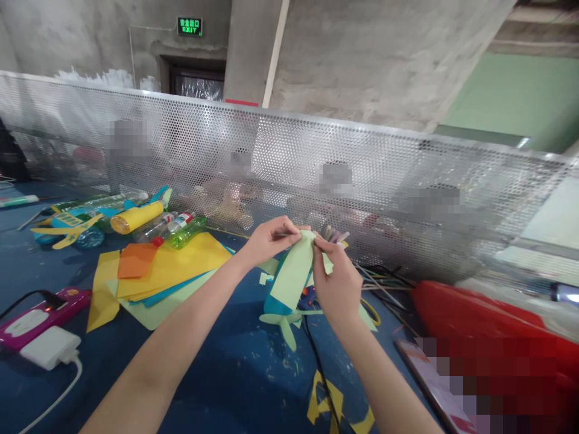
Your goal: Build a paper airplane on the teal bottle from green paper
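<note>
A handmade toy airplane stands out in front of me, with a blue paper-covered body [277, 306] and a light green three-bladed propeller [284, 324] at its near end. Along its top lies a light green paper strip [293, 274]. My left hand [272, 241] pinches the strip's far end between thumb and fingers. From the other side, my right hand [337, 274] pinches the same end. Beneath my right hand, a small dark blue object [308, 298] is mostly hidden.
Left are coloured paper sheets [190, 259], a green bottle [189, 233], a finished toy plane [72, 226] and a purple power strip [75, 298]. Yellow scraps [325, 395] and a black cable [319, 352] lie in front. A phone [434, 380] and red bag [479, 313] sit right; perforated metal screen [289, 144] behind.
</note>
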Demonstrator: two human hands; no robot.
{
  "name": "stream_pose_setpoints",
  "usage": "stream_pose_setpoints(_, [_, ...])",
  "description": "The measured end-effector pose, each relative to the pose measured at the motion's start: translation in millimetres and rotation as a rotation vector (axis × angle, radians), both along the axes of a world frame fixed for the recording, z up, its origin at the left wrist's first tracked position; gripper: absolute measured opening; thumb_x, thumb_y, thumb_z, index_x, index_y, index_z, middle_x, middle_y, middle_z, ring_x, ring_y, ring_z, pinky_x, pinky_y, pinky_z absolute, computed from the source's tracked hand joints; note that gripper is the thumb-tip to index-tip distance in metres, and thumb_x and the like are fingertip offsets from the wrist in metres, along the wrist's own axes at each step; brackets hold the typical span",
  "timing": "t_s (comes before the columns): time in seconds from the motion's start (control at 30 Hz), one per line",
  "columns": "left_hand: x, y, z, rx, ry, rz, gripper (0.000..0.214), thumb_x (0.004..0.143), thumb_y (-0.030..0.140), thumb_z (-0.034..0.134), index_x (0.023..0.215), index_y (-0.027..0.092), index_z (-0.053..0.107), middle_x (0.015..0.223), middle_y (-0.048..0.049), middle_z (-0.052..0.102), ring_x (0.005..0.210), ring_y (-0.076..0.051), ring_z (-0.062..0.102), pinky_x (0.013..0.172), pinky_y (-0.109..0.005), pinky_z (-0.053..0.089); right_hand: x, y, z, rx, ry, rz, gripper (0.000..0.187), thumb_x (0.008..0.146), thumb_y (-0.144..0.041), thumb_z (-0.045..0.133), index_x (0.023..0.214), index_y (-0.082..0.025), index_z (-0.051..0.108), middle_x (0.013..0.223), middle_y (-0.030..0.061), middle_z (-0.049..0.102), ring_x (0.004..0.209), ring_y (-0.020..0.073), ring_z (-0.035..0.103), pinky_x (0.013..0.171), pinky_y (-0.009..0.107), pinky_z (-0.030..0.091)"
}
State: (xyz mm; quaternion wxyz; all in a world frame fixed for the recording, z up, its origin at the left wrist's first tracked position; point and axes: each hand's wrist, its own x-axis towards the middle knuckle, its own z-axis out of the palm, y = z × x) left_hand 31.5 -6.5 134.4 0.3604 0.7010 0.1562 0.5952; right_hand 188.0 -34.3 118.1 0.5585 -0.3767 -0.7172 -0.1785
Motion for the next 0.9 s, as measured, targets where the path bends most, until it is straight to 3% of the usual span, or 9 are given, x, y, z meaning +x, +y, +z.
stream_pose_setpoints(0.23, [-1, 0, 1.3, -0.002, 0.036, 0.019, 0.018, 0.080, 0.032, 0.059, 0.074, 0.019, 0.048, 0.094, -0.0058, 0.068, 0.097, -0.017, 0.063, 0.084, -0.035, 0.047, 2, 2, 1.0, -0.002, -0.010, -0.001, 0.015, 0.088, -0.025, 0.047, 0.095, -0.020, 0.059, 0.097, 0.0082, 0.070, 0.085, 0.0213, 0.066, 0.072, 0.033, 0.051])
stream_pose_setpoints(0.4, [-5, -2, 6.3, 0.022, 0.111, -0.003, 0.008, 0.079, 0.017, 0.056, 0.081, 0.018, 0.048, 0.102, -0.0074, 0.064, 0.102, -0.017, 0.059, 0.087, -0.036, 0.046, 10, 1, 8.7, -0.102, -0.042, 0.065, 0.024, 0.082, -0.026, 0.054, 0.105, -0.021, 0.057, 0.097, 0.0062, 0.069, 0.085, 0.0214, 0.066, 0.073, 0.033, 0.050])
stream_pose_setpoints(0.5, [-7, -2, 7.2, 0.005, 0.142, -0.041, 0.020, 0.072, 0.009, 0.057, 0.087, 0.020, 0.048, 0.110, -0.0067, 0.055, 0.104, -0.017, 0.055, 0.085, -0.034, 0.046, 12, -2, 11.3, -0.109, -0.094, 0.081, 0.033, 0.079, -0.025, 0.055, 0.111, -0.024, 0.056, 0.103, 0.0055, 0.068, 0.090, 0.0223, 0.064, 0.076, 0.034, 0.049])
stream_pose_setpoints(0.6, [-8, -2, 5.7, -0.054, 0.150, -0.048, 0.039, 0.065, 0.007, 0.065, 0.096, 0.023, 0.046, 0.112, -0.0052, 0.046, 0.100, -0.015, 0.053, 0.086, -0.034, 0.047, 10, -7, 10.9, -0.095, -0.097, 0.037, 0.028, 0.080, -0.022, 0.051, 0.106, -0.026, 0.060, 0.097, 0.0039, 0.070, 0.084, 0.0216, 0.065, 0.073, 0.032, 0.048])
stream_pose_setpoints(0.73, [-6, -4, 4.2, -0.119, 0.227, 0.003, 0.058, 0.060, 0.014, 0.075, 0.107, 0.027, 0.045, 0.109, -0.0061, 0.043, 0.091, -0.015, 0.054, 0.085, -0.038, 0.048, 11, -13, 10.6, -0.153, -0.017, 0.001, 0.031, 0.079, -0.017, 0.046, 0.103, -0.027, 0.062, 0.092, 0.0007, 0.071, 0.074, 0.0196, 0.066, 0.065, 0.029, 0.048])
stream_pose_setpoints(0.9, [-10, -6, 7.8, -0.146, 0.348, 0.056, 0.078, 0.064, 0.025, 0.075, 0.129, 0.032, 0.034, 0.112, -0.0090, 0.045, 0.086, -0.017, 0.058, 0.082, -0.040, 0.050, 25, -15, 20.5, -0.115, 0.128, 0.097, 0.031, 0.079, -0.020, 0.047, 0.106, -0.024, 0.062, 0.107, 0.0034, 0.068, 0.091, 0.0228, 0.065, 0.074, 0.032, 0.049])
